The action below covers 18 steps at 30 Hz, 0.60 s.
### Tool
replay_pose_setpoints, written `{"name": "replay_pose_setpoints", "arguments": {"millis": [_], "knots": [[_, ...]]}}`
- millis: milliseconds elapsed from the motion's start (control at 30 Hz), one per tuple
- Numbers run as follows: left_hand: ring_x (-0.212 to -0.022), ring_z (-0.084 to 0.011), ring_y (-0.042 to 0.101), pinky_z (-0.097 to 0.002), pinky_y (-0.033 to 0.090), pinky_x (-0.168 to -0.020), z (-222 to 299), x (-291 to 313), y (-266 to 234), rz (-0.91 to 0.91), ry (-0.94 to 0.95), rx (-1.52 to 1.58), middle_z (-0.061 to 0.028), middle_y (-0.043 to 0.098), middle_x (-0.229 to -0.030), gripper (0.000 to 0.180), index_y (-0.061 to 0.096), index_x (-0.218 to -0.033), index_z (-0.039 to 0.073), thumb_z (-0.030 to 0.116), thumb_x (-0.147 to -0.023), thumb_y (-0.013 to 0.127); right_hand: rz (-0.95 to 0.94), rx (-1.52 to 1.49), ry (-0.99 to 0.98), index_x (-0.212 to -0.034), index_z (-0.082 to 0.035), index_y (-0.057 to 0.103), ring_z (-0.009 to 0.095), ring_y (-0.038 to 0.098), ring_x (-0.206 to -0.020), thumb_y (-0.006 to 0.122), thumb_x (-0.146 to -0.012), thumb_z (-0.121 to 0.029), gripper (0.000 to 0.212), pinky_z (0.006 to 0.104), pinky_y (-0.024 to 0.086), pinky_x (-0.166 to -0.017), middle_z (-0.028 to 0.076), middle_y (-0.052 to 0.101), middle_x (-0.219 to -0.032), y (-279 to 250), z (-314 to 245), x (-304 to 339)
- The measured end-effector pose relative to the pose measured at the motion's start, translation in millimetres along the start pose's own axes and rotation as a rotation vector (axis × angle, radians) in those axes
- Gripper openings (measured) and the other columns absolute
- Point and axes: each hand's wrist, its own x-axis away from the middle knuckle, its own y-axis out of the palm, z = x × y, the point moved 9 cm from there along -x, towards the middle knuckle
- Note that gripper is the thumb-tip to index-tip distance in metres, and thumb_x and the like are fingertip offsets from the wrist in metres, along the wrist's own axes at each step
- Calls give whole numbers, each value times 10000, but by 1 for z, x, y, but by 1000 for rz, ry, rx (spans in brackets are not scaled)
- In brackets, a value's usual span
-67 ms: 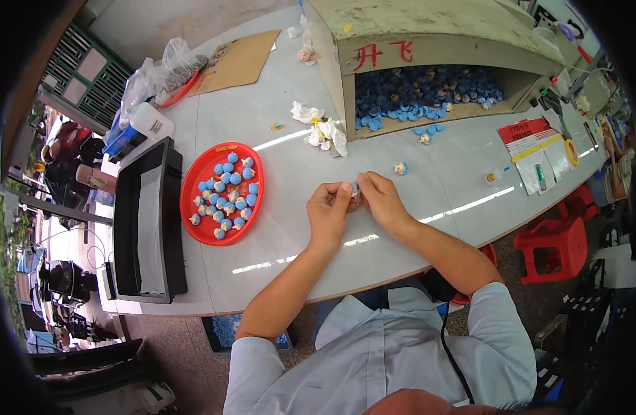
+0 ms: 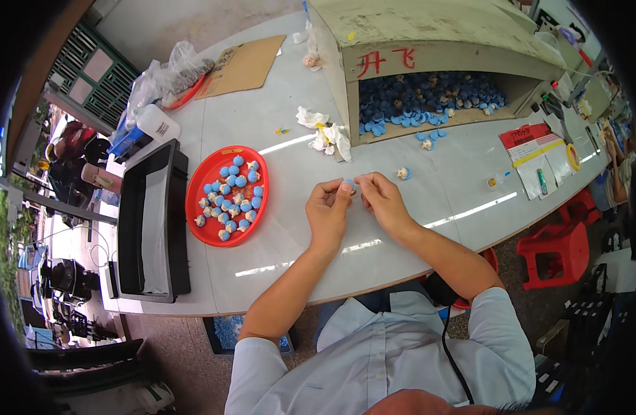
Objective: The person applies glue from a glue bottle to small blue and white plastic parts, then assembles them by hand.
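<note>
Between the thumb and fingers of my left hand (image 2: pixel 327 211) is a small round blue-and-cream piece (image 2: pixel 349 185), largely covered by the fingertips. My right hand (image 2: pixel 385 204) is beside it, thumb and forefinger pinched close to the piece; whatever they grip is too small to make out. One more blue-and-cream ball (image 2: pixel 403 173) lies on the table just beyond my right hand. To the left, a round red tray (image 2: pixel 245 235) holds many similar balls, blue caps with cream parts sticking out.
A greenish box-like housing (image 2: pixel 442 28) at the back is heaped inside with blue pieces (image 2: pixel 428 97). Crumpled white paper (image 2: pixel 329 135) lies before it. A long black bin (image 2: pixel 181 228) stands at the left, cardboard (image 2: pixel 242 68) behind. Red-and-white packets (image 2: pixel 529 142) lie on the right.
My right fingertips have drawn slightly away from the piece in my left hand, and more of its blue top shows. The whole view has shifted a little.
</note>
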Motion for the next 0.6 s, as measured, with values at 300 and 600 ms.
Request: {"name": "replay_pose_setpoints", "arguments": {"millis": [300, 600], "knots": [[-953, -188, 652, -345, 541, -885, -10, -6, 2, -133, 7, 113, -129, 654, -1054, 300, 598, -1091, -52, 229, -987, 573, -177, -157, -20, -1196, -26, 532, 63, 530, -643, 516, -990, -154, 243, 221, 423, -537, 5, 569, -769, 1, -11, -4], [-942, -199, 673, -337, 553, -851, -4, -9, 10, -364, -171, 54, -130, 669, -1036, 262, 598, -1118, -49, 120, -925, 653, -314, 96, -187, -1144, -8, 598, 67, 558, -681, 545, -965, -120, 217, 220, 469, -592, 18, 613, -812, -6, -30, -6]]}}
